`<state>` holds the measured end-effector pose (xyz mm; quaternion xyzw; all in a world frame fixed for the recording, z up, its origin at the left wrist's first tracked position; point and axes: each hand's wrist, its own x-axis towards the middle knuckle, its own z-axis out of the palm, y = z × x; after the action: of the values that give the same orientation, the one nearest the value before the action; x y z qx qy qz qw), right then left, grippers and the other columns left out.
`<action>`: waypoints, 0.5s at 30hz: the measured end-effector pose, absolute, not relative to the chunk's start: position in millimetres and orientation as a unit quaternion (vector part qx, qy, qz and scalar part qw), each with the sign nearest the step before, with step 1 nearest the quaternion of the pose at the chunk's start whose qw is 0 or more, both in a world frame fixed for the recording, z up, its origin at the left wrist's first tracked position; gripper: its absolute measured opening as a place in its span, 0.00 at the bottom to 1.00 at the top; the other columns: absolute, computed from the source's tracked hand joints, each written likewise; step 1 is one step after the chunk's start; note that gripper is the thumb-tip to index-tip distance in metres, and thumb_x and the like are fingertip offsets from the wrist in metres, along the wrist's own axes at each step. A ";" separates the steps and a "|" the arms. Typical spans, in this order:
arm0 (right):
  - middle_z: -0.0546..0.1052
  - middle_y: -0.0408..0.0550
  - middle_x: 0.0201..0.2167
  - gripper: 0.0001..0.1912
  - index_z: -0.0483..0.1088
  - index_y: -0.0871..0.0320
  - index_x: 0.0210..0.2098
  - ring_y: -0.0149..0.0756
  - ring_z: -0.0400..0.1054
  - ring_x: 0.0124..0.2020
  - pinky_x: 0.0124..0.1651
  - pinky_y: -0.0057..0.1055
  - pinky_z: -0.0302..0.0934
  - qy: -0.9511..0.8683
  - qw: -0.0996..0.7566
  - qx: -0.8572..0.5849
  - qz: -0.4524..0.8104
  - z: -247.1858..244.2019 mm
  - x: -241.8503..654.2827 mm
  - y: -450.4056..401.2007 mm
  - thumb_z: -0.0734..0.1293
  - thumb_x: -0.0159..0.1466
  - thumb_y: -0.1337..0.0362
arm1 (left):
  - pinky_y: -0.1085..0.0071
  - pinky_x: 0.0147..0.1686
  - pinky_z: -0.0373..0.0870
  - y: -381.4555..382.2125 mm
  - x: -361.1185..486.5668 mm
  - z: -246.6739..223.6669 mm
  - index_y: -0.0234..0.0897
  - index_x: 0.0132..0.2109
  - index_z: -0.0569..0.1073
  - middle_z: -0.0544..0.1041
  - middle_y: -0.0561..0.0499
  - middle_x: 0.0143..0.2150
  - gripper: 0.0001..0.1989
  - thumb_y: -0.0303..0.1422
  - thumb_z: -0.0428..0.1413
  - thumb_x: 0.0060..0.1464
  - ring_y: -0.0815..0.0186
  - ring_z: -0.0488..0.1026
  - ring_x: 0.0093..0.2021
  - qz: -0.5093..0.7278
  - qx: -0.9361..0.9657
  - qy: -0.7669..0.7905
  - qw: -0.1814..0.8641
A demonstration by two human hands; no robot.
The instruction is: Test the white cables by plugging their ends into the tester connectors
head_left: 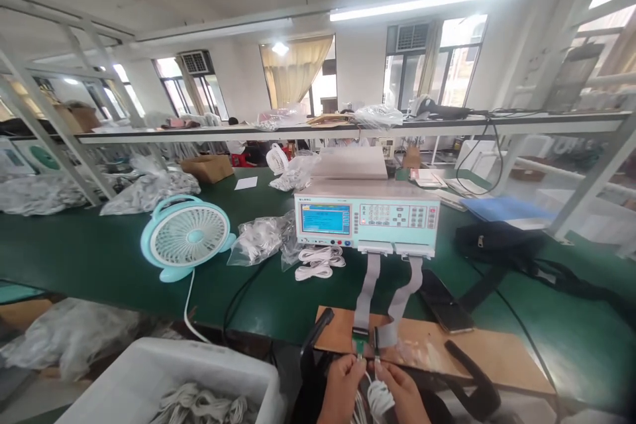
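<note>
At the bottom centre, my left hand (pixel 344 379) is closed in a pinch on one end of a white cable, against a small green circuit board (pixel 360 346). Close beside it, my right hand (pixel 403 389) pinches the other cable end at a black connector (pixel 376 338). The bundled white cable (pixel 380 399) hangs between both hands. Two grey ribbon cables (pixel 368 291) run from these connectors up to a cable tester (pixel 397 217) with a lit blue screen. Whether the plugs are fully seated is too small to tell.
A turquoise fan (pixel 193 236) stands left on the green table (pixel 114 255). White coiled cables (pixel 320 262) lie before the tester. A white bin (pixel 268 381) of cables is at lower left. A dark phone (pixel 446 303) and black bag (pixel 497 242) lie right; a shelf (pixel 223 134) spans above.
</note>
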<state>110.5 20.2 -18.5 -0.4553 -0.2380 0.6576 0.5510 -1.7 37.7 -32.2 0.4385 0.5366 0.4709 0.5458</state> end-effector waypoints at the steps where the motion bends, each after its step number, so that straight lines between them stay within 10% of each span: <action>1: 0.76 0.48 0.20 0.18 0.76 0.60 0.22 0.40 0.70 0.26 0.35 0.33 0.63 -0.243 0.557 -0.456 0.651 -18.1 110.6 20.8 0.75 0.37 0.53 | 0.73 0.21 0.54 38.7 -1.4 -32.3 0.38 0.16 0.61 0.58 0.56 0.15 0.23 0.53 0.54 0.38 0.71 0.54 0.18 0.474 0.440 0.539 0.540; 15: 0.66 0.41 0.13 0.20 0.68 0.59 0.14 0.29 0.58 0.18 0.26 0.27 0.55 -0.293 0.545 -0.450 0.644 -34.6 109.6 21.6 0.74 0.37 0.49 | 0.71 0.21 0.55 37.8 0.8 -39.4 0.38 0.13 0.60 0.56 0.55 0.13 0.26 0.57 0.51 0.36 0.69 0.55 0.18 0.475 0.462 0.566 0.490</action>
<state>109.6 21.6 -34.6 -0.4505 -0.2930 0.6438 0.5447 0.8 37.8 -39.4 0.4622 0.5657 0.4755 0.4902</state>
